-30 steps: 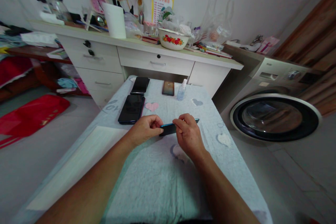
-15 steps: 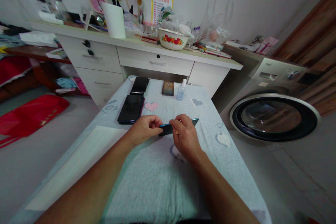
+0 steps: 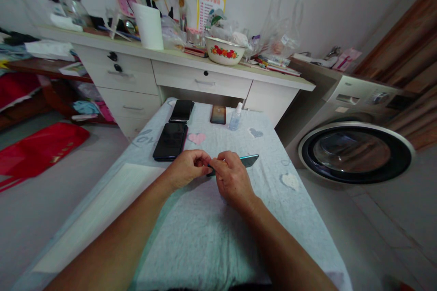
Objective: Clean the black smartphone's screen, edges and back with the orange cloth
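A dark smartphone (image 3: 250, 160) with a blue-green edge is tilted up on its long side above the cloth-covered table (image 3: 201, 245). My left hand (image 3: 191, 167) pinches its left end between thumb and fingers. Curled over the phone's upper edge, near that same end, is my right hand (image 3: 234, 179); its fingers touch the edge and hide the phone's middle. Whether anything small sits under those fingers I cannot tell. Left of my hands lies a black phone or tablet (image 3: 170, 141), screen up, with another dark device (image 3: 182, 110) behind it.
A clear spray bottle (image 3: 235, 117) stands beyond my right hand, beside a small brown-framed rectangle (image 3: 218, 114). A pale strip (image 3: 102, 213) lies along the left. Behind is a white desk (image 3: 205, 77) with a flowered bowl (image 3: 225, 51); a washing machine (image 3: 355, 145) stands right.
My right hand has slid left along the phone's upper edge, toward my left hand, uncovering more of the phone's right end. My left hand stays where it was.
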Demonstrator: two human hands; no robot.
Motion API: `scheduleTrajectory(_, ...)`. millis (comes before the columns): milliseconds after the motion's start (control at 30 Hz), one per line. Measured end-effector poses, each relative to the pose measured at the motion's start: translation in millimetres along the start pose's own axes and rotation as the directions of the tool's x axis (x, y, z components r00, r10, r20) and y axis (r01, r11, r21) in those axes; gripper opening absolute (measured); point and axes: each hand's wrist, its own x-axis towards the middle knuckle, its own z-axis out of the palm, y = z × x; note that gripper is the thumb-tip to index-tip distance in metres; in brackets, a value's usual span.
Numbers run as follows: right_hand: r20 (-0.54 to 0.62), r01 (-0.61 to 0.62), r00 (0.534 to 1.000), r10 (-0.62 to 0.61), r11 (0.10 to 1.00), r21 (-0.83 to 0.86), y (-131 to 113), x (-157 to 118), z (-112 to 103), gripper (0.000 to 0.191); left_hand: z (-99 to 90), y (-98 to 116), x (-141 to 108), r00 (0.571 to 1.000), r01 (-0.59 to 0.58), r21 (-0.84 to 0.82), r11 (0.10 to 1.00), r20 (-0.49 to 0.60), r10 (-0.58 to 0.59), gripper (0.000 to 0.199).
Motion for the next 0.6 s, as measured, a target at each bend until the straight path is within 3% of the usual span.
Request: scheduleTrajectory(600,-0.041,-0.035,0.999,0.033,0.999,-0.037,7.6,1.0,-4.4,0.024,1.4,1.1,-0.5,1.000,0.029,-0.019,0.999,-0.010,-0.029,0.022)
